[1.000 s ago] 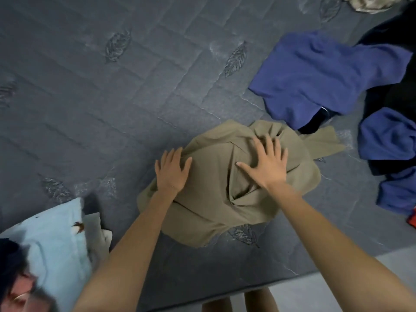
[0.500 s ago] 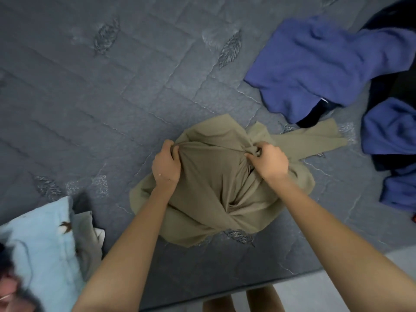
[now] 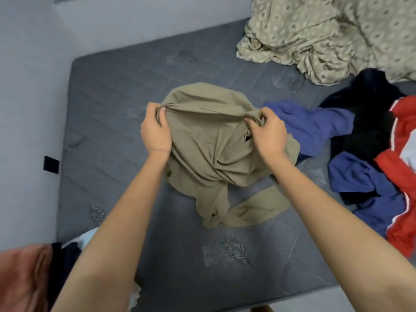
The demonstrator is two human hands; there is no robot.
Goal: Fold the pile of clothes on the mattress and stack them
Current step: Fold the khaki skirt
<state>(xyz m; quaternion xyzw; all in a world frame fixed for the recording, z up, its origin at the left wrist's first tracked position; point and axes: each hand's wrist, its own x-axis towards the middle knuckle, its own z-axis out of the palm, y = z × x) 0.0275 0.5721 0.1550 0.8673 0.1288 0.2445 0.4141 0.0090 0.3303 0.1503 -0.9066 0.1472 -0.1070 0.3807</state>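
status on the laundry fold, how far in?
Early. Done: perhaps a few pieces lying at the near-left corner, mostly hidden by the left arm; folded or not, I cannot tell. In hand: left hand and right hand both grip the bunched khaki garment, its top edge lifted, its tail on the mattress. Left: the blue garment, black garment and red garment lie loose at the right.

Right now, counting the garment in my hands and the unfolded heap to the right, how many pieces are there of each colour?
Khaki garment, gripped by left hand and right hand: 1
Blue garments: 2
Black garment: 1
Red garment with white stripes: 1
Total: 5, as far as the heap shows.
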